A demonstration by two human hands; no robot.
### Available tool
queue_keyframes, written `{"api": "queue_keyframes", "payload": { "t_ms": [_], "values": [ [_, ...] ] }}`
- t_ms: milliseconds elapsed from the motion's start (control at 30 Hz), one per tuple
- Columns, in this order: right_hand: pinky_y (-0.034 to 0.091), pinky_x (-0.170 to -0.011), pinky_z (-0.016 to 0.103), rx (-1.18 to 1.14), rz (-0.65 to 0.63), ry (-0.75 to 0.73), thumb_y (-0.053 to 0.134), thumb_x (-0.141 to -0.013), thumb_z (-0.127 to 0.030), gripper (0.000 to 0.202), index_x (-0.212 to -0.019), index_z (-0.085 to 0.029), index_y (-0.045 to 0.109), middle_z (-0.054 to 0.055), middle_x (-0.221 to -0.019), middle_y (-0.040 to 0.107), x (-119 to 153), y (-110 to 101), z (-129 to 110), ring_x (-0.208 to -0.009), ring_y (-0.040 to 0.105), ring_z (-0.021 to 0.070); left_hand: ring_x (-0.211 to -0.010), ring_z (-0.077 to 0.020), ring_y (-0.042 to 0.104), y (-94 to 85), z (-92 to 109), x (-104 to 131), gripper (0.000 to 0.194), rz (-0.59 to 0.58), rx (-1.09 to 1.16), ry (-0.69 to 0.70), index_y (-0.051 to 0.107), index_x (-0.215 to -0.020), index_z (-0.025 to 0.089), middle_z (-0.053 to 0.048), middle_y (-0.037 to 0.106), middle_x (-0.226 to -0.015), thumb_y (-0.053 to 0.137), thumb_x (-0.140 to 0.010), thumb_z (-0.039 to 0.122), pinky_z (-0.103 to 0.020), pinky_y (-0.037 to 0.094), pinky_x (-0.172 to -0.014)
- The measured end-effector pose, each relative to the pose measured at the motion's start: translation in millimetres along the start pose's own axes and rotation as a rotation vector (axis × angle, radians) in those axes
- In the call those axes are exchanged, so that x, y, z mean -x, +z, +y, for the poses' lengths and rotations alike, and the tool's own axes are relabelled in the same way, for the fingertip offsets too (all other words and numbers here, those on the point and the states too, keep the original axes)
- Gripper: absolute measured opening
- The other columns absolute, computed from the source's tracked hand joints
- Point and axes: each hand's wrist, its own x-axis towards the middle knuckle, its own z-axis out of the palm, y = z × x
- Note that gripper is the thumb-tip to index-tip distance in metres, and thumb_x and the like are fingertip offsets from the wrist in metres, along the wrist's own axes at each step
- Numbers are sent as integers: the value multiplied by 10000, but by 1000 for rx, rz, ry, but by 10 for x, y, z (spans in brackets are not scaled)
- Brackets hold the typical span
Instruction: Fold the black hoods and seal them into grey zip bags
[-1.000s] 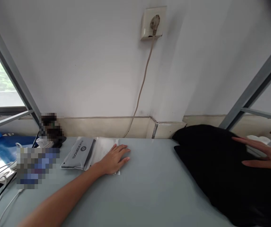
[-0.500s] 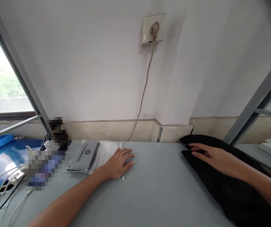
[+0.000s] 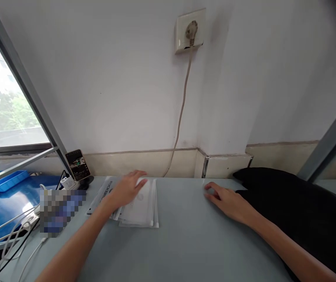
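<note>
Over the left part of the desk, my left hand (image 3: pixel 126 190) is open, its fingers loosely stretched out. Beneath it lie several clear zip bags (image 3: pixel 141 209) and a grey packet (image 3: pixel 102 194) marked ROCKBROS, partly covered by my wrist. I cannot tell whether my palm touches them. My right hand (image 3: pixel 228 201) is at the middle right, just left of the black cloth (image 3: pixel 285 207). Its thumb and fingers are bent and apart, with nothing between them. The cloth lies spread over the right side, partly under my right forearm.
At the far left a phone (image 3: pixel 78 164) leans on a stand, beside a white charger (image 3: pixel 68 182) and tangled cables (image 3: pixel 9 235). A blue tray (image 3: pixel 11 181) rests behind the grey metal frame (image 3: pixel 35 160). A cord (image 3: pixel 182 105) hangs from the wall socket (image 3: pixel 189 31).
My right hand has come off the black cloth and moved left. My left hand has shifted left and up, uncovering more of the clear bags. The view has swung slightly left.
</note>
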Motion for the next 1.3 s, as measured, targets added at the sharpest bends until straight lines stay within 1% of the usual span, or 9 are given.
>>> {"api": "queue_keyframes", "payload": {
  "t_ms": [67,200,333,500,700,833,933,1100,1300],
  "values": [
    [474,-756,381,7,1,5,358,-1010,-461,355,-1234,-281,567,64,-928,751,9,0,-2,-905,709,306,-1421,-362,476,-76,-307,43,516,-3,-204,-227,454,-1539,257,-128,486,-1575,293,-1109,493,-535,422,-1128],
    [480,-763,398,34,2,9,329,-1002,-495,389,-1256,-285,536,68,-968,751,11,42,-8,-919,709,321,-1379,-539,452,-6,-833,117,546,-55,-252,-408,405,-1593,206,-252,418,-1596,280,-1093,386,-722,448,-950],
    [487,-784,411,60,2,3,317,-996,-513,417,-1266,-278,531,77,-986,751,12,82,-5,-946,706,330,-1376,-454,467,105,-1051,114,477,-87,-233,-356,514,-1506,271,-180,548,-1488,301,-1090,368,-654,434,-1009],
    [492,-779,410,68,16,-10,321,-993,-541,444,-1273,-275,541,84,-997,757,16,96,0,-956,712,335,-1350,-345,485,139,-1083,74,345,-42,-194,-241,608,-1319,247,-142,609,-1360,388,-1058,298,-506,422,-1047],
    [495,-807,448,71,12,-20,302,-1003,-541,456,-1286,-267,531,107,-1034,755,21,96,-1,-950,709,344,-1208,-301,585,-121,-1090,87,260,35,-108,-182,598,-1162,224,-104,689,-1218,377,-1053,305,-511,338,-1099],
    [502,-787,450,70,16,-16,315,-1000,-530,447,-1276,-260,540,117,-1035,760,26,92,-21,-941,713,352,-983,-231,633,-483,-953,131,358,55,41,-114,567,-1205,241,-45,704,-1073,319,-1090,472,-399,429,-1000],
    [513,-755,435,67,21,-12,324,-996,-540,450,-1270,-258,543,117,-1021,762,27,92,-32,-945,713,361,-941,-210,612,-591,-703,128,405,67,467,-17,586,-1127,215,-39,669,-1032,440,-1048,585,-307,471,-846],
    [519,-822,467,94,-17,-16,308,-986,-551,534,-1339,-221,533,149,-1064,758,54,82,-62,-973,719,383,-786,-155,574,-315,-188,52,426,-125,879,-4,582,-1098,214,2,625,-899,539,-1005,627,-254,443,-703],
    [520,-918,415,-176,-100,-180,358,-1024,-606,484,-1212,-286,668,94,-1114,773,264,42,-433,-1053,699,339,-794,-153,556,126,398,107,409,-192,951,31,586,-1111,221,-17,642,-946,570,-997,613,-266,427,-704]
  ]
}}
